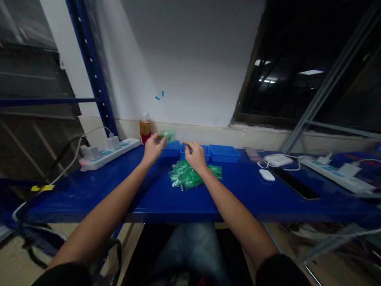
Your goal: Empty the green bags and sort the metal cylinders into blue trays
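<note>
My left hand [154, 147] is raised above the left blue bin [171, 149], its fingers closed on a see-through green plastic packet [169, 135]. What the packet holds is too blurred to make out. My right hand [195, 155] hovers over the front of the middle blue bin [205, 150]. Its fingers are bent, with thumb and forefinger apart, and no object shows between them. Below the right hand, a heap of similar green packets [187, 176] lies on the blue table [178, 204], partly covered by the wrist. The inside of the middle bin is mostly hidden.
To the right stands a third blue bin [224, 153]. A drink bottle [145, 129] is by the wall. Power strips with plugs [111, 153] [336, 174] lie at both sides. A phone [294, 182], a white case [267, 175] and white cables are on the right.
</note>
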`<state>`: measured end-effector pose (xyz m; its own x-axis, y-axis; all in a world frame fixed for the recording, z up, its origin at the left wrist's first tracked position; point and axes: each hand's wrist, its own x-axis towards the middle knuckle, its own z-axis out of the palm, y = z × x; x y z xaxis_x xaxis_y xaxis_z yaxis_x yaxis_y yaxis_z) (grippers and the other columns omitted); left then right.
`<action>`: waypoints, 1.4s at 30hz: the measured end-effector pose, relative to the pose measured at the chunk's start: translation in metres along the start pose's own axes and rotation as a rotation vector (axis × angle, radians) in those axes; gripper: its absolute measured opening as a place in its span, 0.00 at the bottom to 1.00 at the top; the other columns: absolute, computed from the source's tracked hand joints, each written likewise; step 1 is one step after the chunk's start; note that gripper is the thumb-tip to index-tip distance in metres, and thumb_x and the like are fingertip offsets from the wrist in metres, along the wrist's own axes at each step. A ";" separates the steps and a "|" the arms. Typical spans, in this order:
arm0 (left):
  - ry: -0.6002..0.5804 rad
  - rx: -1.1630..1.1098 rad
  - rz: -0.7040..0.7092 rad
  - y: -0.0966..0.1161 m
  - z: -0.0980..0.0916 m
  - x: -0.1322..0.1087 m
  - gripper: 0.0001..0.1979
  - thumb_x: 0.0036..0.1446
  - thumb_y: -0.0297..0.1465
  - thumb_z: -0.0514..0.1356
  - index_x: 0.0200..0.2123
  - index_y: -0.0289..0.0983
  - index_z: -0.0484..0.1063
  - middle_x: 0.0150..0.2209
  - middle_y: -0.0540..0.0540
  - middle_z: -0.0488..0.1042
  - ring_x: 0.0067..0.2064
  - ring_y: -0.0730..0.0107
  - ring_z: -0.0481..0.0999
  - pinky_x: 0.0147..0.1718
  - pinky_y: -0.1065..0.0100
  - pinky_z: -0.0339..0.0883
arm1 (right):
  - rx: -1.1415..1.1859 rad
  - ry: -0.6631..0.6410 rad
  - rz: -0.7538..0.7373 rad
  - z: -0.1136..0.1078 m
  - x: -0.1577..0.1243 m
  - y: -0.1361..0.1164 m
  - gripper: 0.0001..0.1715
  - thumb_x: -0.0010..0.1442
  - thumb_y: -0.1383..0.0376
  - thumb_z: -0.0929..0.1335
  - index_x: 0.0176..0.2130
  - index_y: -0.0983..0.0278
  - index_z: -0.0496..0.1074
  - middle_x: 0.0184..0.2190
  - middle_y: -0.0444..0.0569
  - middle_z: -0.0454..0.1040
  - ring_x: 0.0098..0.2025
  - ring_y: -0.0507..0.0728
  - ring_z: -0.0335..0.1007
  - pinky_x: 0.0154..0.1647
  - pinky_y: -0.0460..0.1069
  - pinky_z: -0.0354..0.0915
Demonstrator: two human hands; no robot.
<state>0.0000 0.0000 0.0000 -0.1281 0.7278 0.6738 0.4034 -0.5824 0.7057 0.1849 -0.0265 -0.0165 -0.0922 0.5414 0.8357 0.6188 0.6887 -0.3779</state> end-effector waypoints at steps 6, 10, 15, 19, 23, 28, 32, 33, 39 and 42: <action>0.280 0.255 0.168 -0.012 -0.032 0.011 0.14 0.55 0.36 0.58 0.43 0.36 0.70 0.33 0.47 0.74 0.27 0.73 0.69 0.28 0.73 0.62 | -0.048 0.016 0.063 -0.004 0.003 0.006 0.12 0.59 0.69 0.62 0.36 0.65 0.75 0.31 0.48 0.73 0.33 0.54 0.68 0.39 0.47 0.63; 0.172 0.420 0.279 -0.023 -0.027 0.008 0.11 0.57 0.34 0.56 0.40 0.36 0.72 0.32 0.46 0.72 0.29 0.70 0.68 0.32 0.70 0.61 | -0.122 -0.025 0.106 -0.006 0.004 0.009 0.11 0.59 0.67 0.63 0.34 0.64 0.75 0.30 0.48 0.72 0.34 0.54 0.67 0.39 0.47 0.62; 0.023 0.418 0.343 -0.024 -0.012 0.001 0.09 0.58 0.32 0.55 0.40 0.37 0.71 0.34 0.47 0.72 0.32 0.69 0.70 0.36 0.68 0.63 | -0.148 -0.067 0.156 -0.007 0.004 0.011 0.10 0.58 0.66 0.64 0.33 0.65 0.75 0.29 0.48 0.72 0.35 0.54 0.67 0.40 0.47 0.61; -0.051 0.522 0.368 -0.025 -0.009 -0.001 0.09 0.59 0.33 0.54 0.40 0.38 0.71 0.40 0.44 0.71 0.42 0.63 0.70 0.44 0.64 0.63 | -0.101 -0.124 0.131 -0.004 0.004 0.006 0.11 0.60 0.64 0.63 0.34 0.65 0.75 0.28 0.46 0.73 0.33 0.54 0.67 0.39 0.47 0.60; -0.129 0.733 0.269 -0.032 -0.009 -0.002 0.22 0.55 0.40 0.58 0.53 0.42 0.67 0.55 0.38 0.63 0.53 0.50 0.64 0.46 0.56 0.61 | -0.131 -0.192 0.137 -0.005 0.004 0.005 0.11 0.60 0.64 0.64 0.34 0.64 0.75 0.29 0.47 0.75 0.35 0.54 0.68 0.40 0.47 0.60; -0.445 0.757 0.174 -0.037 -0.007 -0.001 0.20 0.54 0.42 0.57 0.49 0.44 0.69 0.46 0.42 0.71 0.50 0.50 0.66 0.44 0.54 0.59 | -0.109 -0.287 0.193 -0.010 0.005 0.007 0.13 0.60 0.62 0.63 0.36 0.64 0.76 0.26 0.45 0.74 0.30 0.53 0.68 0.34 0.46 0.60; -0.504 0.738 0.117 -0.038 -0.012 0.002 0.12 0.52 0.36 0.57 0.39 0.41 0.73 0.42 0.43 0.73 0.48 0.53 0.68 0.42 0.55 0.58 | -0.088 -0.425 0.137 -0.012 0.004 0.002 0.14 0.60 0.61 0.63 0.40 0.63 0.75 0.28 0.45 0.75 0.30 0.52 0.69 0.32 0.45 0.60; -0.493 0.746 0.119 -0.037 -0.014 0.002 0.11 0.51 0.34 0.57 0.39 0.41 0.73 0.43 0.43 0.73 0.48 0.52 0.67 0.42 0.55 0.58 | -0.104 -0.488 0.113 -0.013 0.003 0.000 0.14 0.60 0.61 0.64 0.42 0.63 0.75 0.29 0.45 0.76 0.31 0.53 0.70 0.33 0.45 0.61; -0.388 0.660 0.255 -0.014 -0.008 -0.010 0.14 0.48 0.29 0.55 0.40 0.41 0.73 0.44 0.43 0.70 0.49 0.52 0.63 0.44 0.53 0.58 | -0.415 -0.766 0.073 -0.014 -0.002 -0.011 0.19 0.57 0.61 0.67 0.47 0.66 0.73 0.45 0.58 0.75 0.49 0.61 0.70 0.46 0.50 0.62; -0.444 0.521 0.355 -0.001 0.005 -0.017 0.13 0.48 0.26 0.52 0.36 0.38 0.72 0.38 0.44 0.72 0.44 0.58 0.67 0.46 0.57 0.60 | -0.486 -0.805 0.084 -0.015 -0.001 -0.012 0.13 0.58 0.66 0.65 0.41 0.67 0.75 0.42 0.59 0.76 0.47 0.62 0.71 0.45 0.50 0.63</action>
<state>0.0064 -0.0102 -0.0132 0.4198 0.6701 0.6122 0.7408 -0.6427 0.1954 0.1893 -0.0428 -0.0066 -0.4314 0.8752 0.2187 0.8885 0.4542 -0.0651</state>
